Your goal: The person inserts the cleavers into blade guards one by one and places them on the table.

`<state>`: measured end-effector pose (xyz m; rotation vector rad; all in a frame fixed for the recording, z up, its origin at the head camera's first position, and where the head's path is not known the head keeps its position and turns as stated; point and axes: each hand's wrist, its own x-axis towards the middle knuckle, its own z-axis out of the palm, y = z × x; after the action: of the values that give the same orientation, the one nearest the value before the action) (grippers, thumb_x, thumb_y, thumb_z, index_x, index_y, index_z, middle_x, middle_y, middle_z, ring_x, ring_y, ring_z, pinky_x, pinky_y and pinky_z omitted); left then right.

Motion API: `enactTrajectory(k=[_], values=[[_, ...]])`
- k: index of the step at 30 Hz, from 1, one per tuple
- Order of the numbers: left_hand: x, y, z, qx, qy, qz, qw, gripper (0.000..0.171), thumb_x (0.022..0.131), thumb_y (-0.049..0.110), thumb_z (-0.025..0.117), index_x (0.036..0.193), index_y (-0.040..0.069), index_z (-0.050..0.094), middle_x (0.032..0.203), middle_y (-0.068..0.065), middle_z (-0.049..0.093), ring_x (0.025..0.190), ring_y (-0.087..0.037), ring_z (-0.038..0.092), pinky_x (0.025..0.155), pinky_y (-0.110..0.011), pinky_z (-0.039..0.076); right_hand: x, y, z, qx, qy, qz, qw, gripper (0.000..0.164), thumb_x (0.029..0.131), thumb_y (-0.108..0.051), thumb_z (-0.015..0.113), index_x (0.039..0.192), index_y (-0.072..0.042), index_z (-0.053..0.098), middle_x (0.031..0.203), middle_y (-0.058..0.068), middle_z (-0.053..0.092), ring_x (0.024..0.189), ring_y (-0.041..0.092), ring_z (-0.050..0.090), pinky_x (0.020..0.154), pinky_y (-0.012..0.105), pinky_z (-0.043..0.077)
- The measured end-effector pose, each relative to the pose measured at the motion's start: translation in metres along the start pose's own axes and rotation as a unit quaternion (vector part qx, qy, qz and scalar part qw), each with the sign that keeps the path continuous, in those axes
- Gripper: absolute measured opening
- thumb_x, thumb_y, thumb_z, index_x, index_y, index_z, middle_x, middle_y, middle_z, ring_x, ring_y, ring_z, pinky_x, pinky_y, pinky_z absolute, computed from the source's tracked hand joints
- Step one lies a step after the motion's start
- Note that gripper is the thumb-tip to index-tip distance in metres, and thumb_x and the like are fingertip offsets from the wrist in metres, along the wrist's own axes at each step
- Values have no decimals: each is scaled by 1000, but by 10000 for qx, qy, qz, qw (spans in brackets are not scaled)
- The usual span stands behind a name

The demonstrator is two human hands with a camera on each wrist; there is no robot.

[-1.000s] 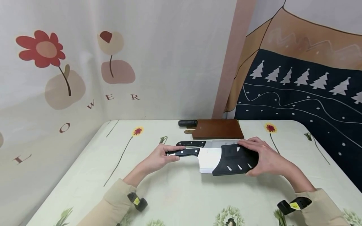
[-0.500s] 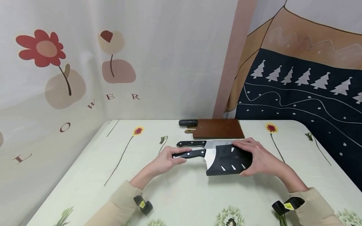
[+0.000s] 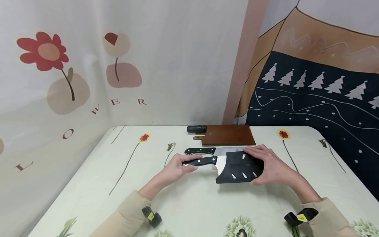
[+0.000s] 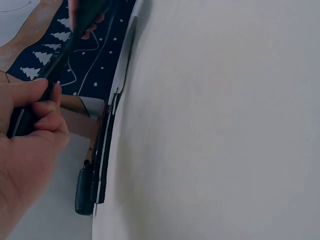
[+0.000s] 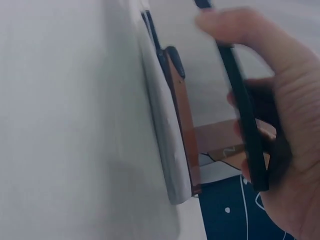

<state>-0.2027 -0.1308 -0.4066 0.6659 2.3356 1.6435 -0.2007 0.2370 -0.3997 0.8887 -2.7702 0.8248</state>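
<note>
My left hand (image 3: 174, 168) holds the black riveted handle (image 3: 204, 161) of a cleaver, thumb and fingers closing on it from either side. Only a short strip of the cleaver's bright blade (image 3: 221, 163) shows; a black slotted blade cover (image 3: 237, 168) surrounds the rest. At the cover's far end, my right hand (image 3: 270, 166) grips it between thumb and fingers. Both hands keep cleaver and cover above the table. The right wrist view shows the cover (image 5: 242, 107) edge-on inside my right hand. Just behind lies a second knife (image 3: 200, 150), its blade partly hidden.
Farther back lies a flat brown board-like piece (image 3: 229, 135) with a small tab; a black handle (image 3: 196, 129) sticks out at its left. Flower-printed cloth covers the table (image 3: 189, 204). A printed curtain (image 3: 177, 65) hangs behind it.
My left hand has moved right, and the cleaver's blade has gone deeper into the cover. My right hand and the cover have shifted slightly left. Over the last half second little moves.
</note>
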Motion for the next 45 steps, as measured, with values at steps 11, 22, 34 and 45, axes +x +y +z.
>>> enactTrajectory(k=[11, 22, 34, 45], values=[[-6, -2, 1, 189, -27, -203, 9996, 42, 91, 1, 72, 133, 2, 68, 130, -18, 66, 99, -19, 58, 70, -21, 45, -4, 1, 8, -15, -45, -166, 9999, 102, 55, -33, 100, 143, -3, 59, 142, 14, 58, 126, 34, 45, 94, 61, 44], [-10, -9, 4, 92, -231, -293, 9993, 41, 92, 3, 73, 133, 4, 69, 130, -17, 67, 103, -18, 58, 81, -23, 46, -15, -1, 11, 14, -21, -202, 9998, 102, 53, -38, 100, 141, -4, 60, 137, 14, 61, 122, 35, 48, 90, 59, 45], [-19, -23, -3, 363, -866, -150, 9955, 42, 92, 7, 73, 134, 1, 67, 122, -9, 72, 102, -16, 59, 86, -24, 45, -29, -3, 25, 19, -313, 116, 9994, 102, 54, -39, 99, 142, -6, 60, 139, 13, 59, 124, 39, 49, 91, 60, 45], [-31, -28, -19, 67, -1014, -566, 9932, 38, 92, 0, 72, 129, -6, 67, 113, -12, 74, 88, -13, 64, 72, -22, 51, -41, -3, 28, -31, -308, 286, 9991, 102, 54, -39, 98, 142, -5, 60, 142, 15, 58, 128, 41, 49, 94, 63, 42]])
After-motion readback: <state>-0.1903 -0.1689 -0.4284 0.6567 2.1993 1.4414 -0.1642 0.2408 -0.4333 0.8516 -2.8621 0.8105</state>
